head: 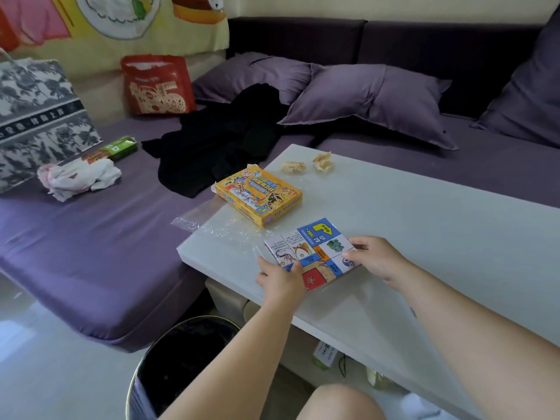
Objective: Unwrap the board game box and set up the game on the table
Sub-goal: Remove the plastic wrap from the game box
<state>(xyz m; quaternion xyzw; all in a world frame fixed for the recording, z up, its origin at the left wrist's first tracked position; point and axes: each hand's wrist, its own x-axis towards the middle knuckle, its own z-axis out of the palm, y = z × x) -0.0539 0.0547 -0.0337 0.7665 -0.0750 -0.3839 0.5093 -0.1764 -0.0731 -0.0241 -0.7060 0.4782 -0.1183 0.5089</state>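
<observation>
A folded, colourful game board lies near the front left corner of the white table. My left hand grips its near left edge, thumb on top. At the board's right edge my right hand pinches it with curled fingers. The yellow game box sits on the table just behind the board, closed as far as I can see. Clear plastic wrap lies flat under and beside the box, hanging over the table's left edge.
Two crumpled paper wads lie at the table's far end. A black bin stands on the floor below the table corner. The purple sofa holds black clothing, pillows, bags and a white cloth.
</observation>
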